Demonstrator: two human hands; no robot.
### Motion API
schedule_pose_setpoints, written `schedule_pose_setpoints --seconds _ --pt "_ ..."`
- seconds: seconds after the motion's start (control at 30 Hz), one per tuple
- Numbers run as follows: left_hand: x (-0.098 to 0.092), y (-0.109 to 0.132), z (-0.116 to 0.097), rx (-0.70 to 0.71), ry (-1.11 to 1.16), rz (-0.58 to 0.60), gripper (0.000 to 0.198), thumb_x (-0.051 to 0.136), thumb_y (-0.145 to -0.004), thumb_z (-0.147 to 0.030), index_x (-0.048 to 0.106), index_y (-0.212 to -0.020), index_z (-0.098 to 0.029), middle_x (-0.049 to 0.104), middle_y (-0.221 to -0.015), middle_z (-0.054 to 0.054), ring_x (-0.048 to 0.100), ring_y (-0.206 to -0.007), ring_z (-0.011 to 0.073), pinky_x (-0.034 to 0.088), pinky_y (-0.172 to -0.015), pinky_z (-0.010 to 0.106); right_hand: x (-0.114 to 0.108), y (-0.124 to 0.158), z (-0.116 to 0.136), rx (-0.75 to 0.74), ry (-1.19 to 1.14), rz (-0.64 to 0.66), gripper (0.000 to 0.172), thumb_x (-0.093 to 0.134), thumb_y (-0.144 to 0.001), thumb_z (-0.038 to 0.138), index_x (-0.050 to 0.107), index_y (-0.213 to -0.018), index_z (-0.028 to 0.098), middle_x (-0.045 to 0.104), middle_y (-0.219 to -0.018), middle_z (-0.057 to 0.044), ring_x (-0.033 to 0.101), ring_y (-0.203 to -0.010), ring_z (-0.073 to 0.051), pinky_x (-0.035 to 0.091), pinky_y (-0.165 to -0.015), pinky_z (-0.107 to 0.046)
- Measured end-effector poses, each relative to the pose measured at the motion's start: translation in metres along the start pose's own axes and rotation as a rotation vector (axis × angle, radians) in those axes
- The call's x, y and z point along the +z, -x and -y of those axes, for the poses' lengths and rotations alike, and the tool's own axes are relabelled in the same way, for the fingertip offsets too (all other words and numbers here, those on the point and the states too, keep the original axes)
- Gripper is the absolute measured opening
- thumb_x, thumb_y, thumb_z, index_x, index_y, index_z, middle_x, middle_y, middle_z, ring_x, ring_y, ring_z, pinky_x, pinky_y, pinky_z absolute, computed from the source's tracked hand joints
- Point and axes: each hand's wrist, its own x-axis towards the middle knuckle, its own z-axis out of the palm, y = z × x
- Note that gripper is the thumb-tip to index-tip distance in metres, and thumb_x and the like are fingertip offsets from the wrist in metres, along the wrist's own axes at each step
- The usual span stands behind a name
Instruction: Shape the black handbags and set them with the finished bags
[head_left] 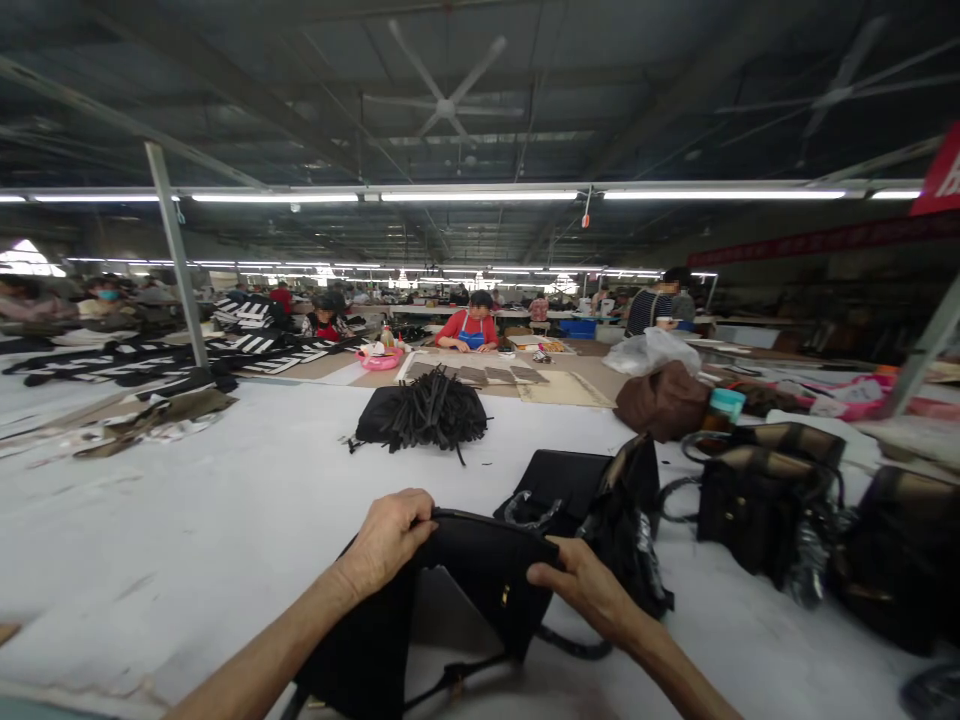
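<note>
A black bag piece point(480, 545) with a small gold fitting is held up over the white table, its top edge stretched between both hands. My left hand point(394, 535) pinches that edge at its left end. At the right end my right hand point(581, 580) grips the same edge, thumb on the near side. Below the edge, a grey-white panel shows between black parts, and a thin black strap hangs at the bottom. Just right of the piece lie more black bag parts point(570, 480) with plastic-wrapped handles.
A pile of black strips point(435, 410) lies ahead on the white table point(225, 520). Black handbags point(757, 510) stand at the right, near a brown bundle point(664, 400) and a teal-lidded jar point(724, 408). A person in red point(471, 325) sits across the table. A metal post point(176, 255) rises at left.
</note>
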Motion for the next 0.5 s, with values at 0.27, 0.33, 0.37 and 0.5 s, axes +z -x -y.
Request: schedule_pose_setpoints --seconds 0.27,0.33,0.37,0.5 --pt "0.006 -0.009 -0.002 -0.055 -0.038 -0.037 0.015 0.044 -0.069 -0.014 0.039 -0.056 -0.018 0.046 -0.061 -0.003 0.043 -0.059 0.0111 0.030 -0.058 0.021 0.007 -0.008 0.018 -0.040 -0.019 -0.196 0.043 0.052 -0.072 0.038 0.056 -0.111 0.020 0.061 -0.104 -0.004 0.052 -0.096 -0.022 0.036 -0.084 -0.030" --pt "0.006 -0.011 -0.003 -0.051 -0.030 -0.024 0.015 0.044 -0.068 -0.013 0.039 -0.055 -0.018 0.046 -0.061 -0.003 0.043 -0.059 0.0111 0.030 -0.058 0.021 0.007 -0.011 0.025 -0.072 -0.066 -0.148 0.035 0.048 -0.075 0.037 0.062 -0.100 0.018 0.064 -0.093 -0.003 0.054 -0.087 -0.020 0.038 -0.078 -0.028" --pt "0.006 -0.011 -0.003 -0.050 -0.018 -0.014 0.014 0.044 -0.068 -0.013 0.039 -0.055 -0.018 0.046 -0.061 -0.003 0.043 -0.059 0.0112 0.030 -0.058 0.021 0.007 -0.013 0.026 -0.081 -0.077 -0.132 0.033 0.046 -0.076 0.036 0.064 -0.094 0.017 0.065 -0.087 -0.002 0.055 -0.083 -0.020 0.039 -0.075 -0.027" --pt "0.001 -0.014 -0.004 -0.041 0.058 0.041 0.014 0.046 -0.067 -0.016 0.041 -0.055 -0.018 0.048 -0.061 -0.003 0.044 -0.060 0.0113 0.032 -0.059 0.021 0.003 -0.018 0.024 -0.074 -0.112 -0.106 0.031 0.046 -0.074 0.036 0.066 -0.086 0.016 0.065 -0.079 -0.001 0.055 -0.076 -0.019 0.039 -0.069 -0.026"
